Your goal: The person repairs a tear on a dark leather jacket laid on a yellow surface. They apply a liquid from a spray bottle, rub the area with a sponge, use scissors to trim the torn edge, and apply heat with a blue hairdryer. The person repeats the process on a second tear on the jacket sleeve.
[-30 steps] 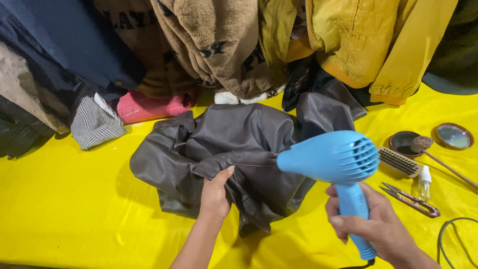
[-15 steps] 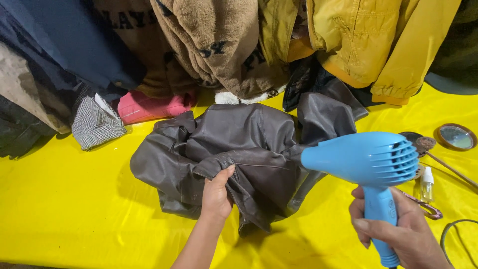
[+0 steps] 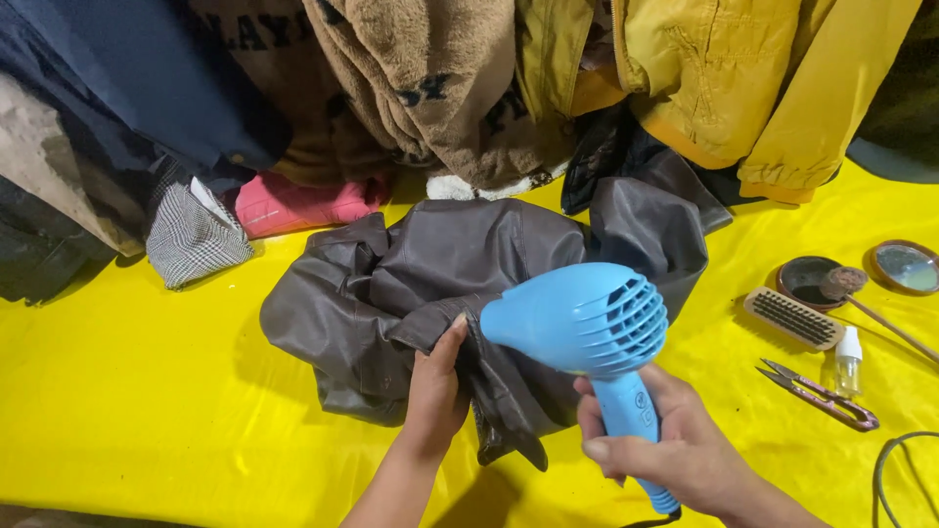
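Your right hand (image 3: 675, 445) is wrapped tight around the handle of the light blue plastic hair dryer (image 3: 587, 328), fingers closed on the grip, with the rounded body above your fist and its nozzle pointing left at the crumpled dark grey-brown leather jacket (image 3: 430, 284). Your left hand (image 3: 435, 391) pinches a fold of that jacket near its lower edge, thumb on top and fingers curled under the leather, just beside the dryer's nozzle. The jacket lies bunched in the middle of the bright yellow table cover (image 3: 127, 411).

Behind the jacket you have a row of clothes: a tan fleece garment (image 3: 440, 78), a mustard yellow jacket (image 3: 763, 88), a navy blue garment (image 3: 166, 88), a pink piece (image 3: 293, 203) and a small houndstooth-checked cloth (image 3: 196, 240).

To your right, well apart from the jacket, lie a flat wooden brush with dark bristles (image 3: 794, 318), a small round tin of dark polish (image 3: 810, 282), a round mirror (image 3: 905, 266), a small clear bottle with a white cap (image 3: 848, 360) and a pair of thread snips (image 3: 822, 395). A dark cord (image 3: 895, 467) curls at the right edge.
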